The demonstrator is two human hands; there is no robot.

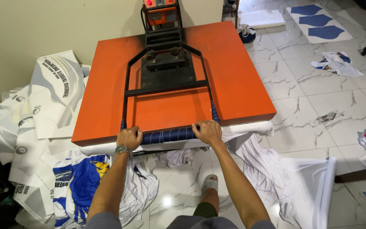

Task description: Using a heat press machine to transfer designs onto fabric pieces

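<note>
1. Fingers of left hand (128,137) and right hand (207,132) were wrapped tight on the blue-taped black metal handle bar (168,135) at the large orange flat heat-press platen's (234,80) near edge.
2. Judged best: press evenly, both wrists level.

Left hand (129,138): your fingers are curled over, knuckles up, a watch on the wrist.
Right hand (208,132): closed the same way, level with the left.
Arms: both stretched forward, nearly straight.
</note>
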